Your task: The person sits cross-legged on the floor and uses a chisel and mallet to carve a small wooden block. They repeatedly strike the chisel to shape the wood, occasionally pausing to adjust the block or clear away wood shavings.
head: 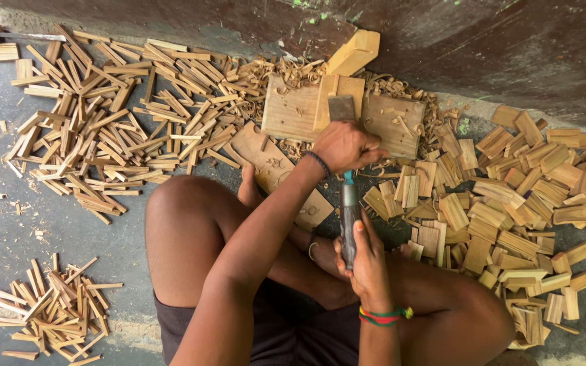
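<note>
Chisel (348, 217) is pointing at the block (342, 112); it is probably stiff and sharp, best held by its handle. Right hand (367, 261) is gripping the handle, left hand (344, 146) is closing around the blade.

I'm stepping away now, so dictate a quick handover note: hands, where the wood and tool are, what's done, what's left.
Left hand: closed over the front of the tool, by the wooden block.
Right hand: shut on the tool's handle, blade pointing away from the body.
Thin sticks: big pile at left; smaller pile near the left knee.
Flat pieces: pile at right.
Shavings lie around the block.
Done: many cut pieces, judging by the piles. Left: cannot tell which pile is unfinished.
</note>
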The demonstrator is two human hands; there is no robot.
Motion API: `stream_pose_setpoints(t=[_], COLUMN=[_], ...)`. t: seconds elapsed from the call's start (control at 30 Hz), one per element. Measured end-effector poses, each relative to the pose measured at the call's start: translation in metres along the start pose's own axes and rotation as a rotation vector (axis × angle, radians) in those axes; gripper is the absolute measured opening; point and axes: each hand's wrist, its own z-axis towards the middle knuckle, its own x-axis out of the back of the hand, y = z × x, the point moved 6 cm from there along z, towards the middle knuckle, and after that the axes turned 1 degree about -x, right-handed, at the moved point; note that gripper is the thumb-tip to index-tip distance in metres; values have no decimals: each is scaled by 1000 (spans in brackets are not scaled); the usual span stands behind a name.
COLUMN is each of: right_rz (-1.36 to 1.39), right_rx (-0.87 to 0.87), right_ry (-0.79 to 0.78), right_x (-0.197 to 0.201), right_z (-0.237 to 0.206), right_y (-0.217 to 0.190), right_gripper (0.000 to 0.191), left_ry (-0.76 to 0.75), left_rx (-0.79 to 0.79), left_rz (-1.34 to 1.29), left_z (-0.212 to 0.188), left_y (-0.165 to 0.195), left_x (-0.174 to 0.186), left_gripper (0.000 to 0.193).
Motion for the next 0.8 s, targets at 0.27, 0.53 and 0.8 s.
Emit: stream_pose_setpoints(t=[0.27,0.53,0.8], right_rz=[126,297,161], right_rx=[53,55,177], right_ry=[6,-60,38], right_x=[-29,7,19], right_z=[37,29,-15], right_y=[12,0,-16], right_gripper=[55,46,55], left_ry=[153,103,172], left_rx=[-104,-207,-262], left_rz=[47,-31,-43], left_z=[3,16,7], left_y=[-22,14,74], left_x=[20,10,17], left_gripper=[25,31,34])
